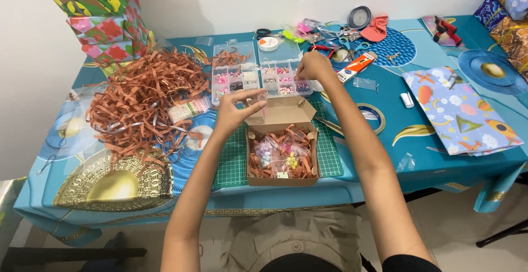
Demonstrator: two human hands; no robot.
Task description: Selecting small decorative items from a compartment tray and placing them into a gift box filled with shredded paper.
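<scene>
Shredded brown paper (pixel 140 93) is heaped over the left half of the bench (pixel 385 156), below a stack of wrapped gift boxes (pixel 102 16) at the back left corner. Toward the middle, the left hand (pixel 237 112) is raised above the green cutting mat (pixel 234 159), and a small clear bag (pixel 259 99) is pinched between its closed fingers. Just right of it, an open cardboard box (pixel 283 148) is seen near the front edge, lined with paper shreds and filled with small bags of colourful beads. Behind the box lies a clear compartment organiser (pixel 258 78) with pink, white and dark beads sorted in its cells; the right hand (pixel 312 66) rests over its right end, fingers curled down into a cell, though whether anything is gripped cannot be told. Scissors, pliers and ribbon are scattered at the back right, and patterned wrapping paper (pixel 459 110) is spread by the right edge.

Beads could be spilled if the thin, transparent bag were tilted or loosely pinched; the organiser could be nudged by the reaching wrist.
</scene>
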